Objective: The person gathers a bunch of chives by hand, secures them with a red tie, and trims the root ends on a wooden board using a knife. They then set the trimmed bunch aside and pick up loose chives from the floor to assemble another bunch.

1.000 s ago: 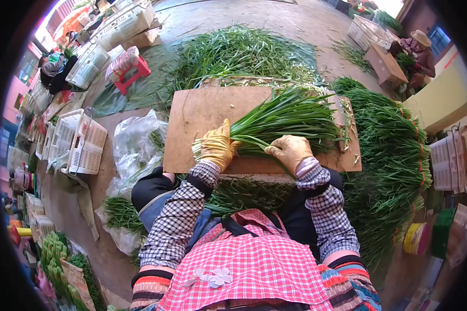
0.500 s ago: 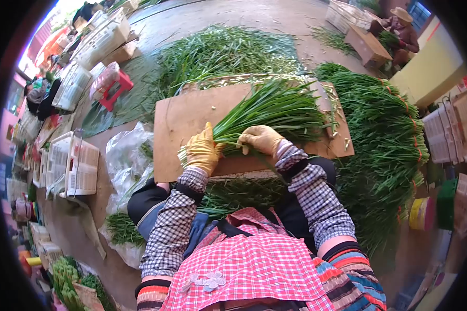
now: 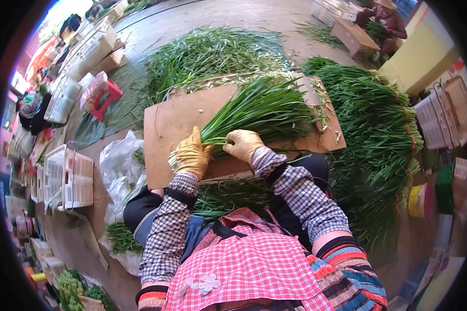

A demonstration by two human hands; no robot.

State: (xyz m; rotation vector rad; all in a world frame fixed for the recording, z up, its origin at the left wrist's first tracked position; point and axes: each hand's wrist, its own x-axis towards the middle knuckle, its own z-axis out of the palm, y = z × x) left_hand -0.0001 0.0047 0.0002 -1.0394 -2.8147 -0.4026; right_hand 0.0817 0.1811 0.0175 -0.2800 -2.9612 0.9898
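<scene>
A: Principal item?
B: One bunch of long green leaves (image 3: 264, 106), lying aslant on the brown wooden worktop (image 3: 166, 122); pale stem ends to the near left, tips fanned to the far right.
A: Left hand (image 3: 192, 155)?
B: Yellow-gloved, clasping the bunch near its stem ends.
A: Right hand (image 3: 244, 145)?
B: Yellow-gloved; fingers bent, pinching green strands (image 3: 219, 141) at the bunch's near edge, just beside the left hand. Number of strands: cannot tell.
A: Beyond the worktop?
B: Loose heap of greens (image 3: 207, 54), partly on a dark green sheet (image 3: 124, 85).
A: Right side?
B: Stack of bundled greens (image 3: 368, 114), several bound in orange-red.
A: Left side?
B: Clear plastic bag (image 3: 120, 160), crumpled; white slatted crate (image 3: 79, 181); farther off, red stool (image 3: 112, 93).
A: Far right corner?
B: One person (image 3: 393, 26), pale brimmed hat, beside a brown box (image 3: 355, 39).
</scene>
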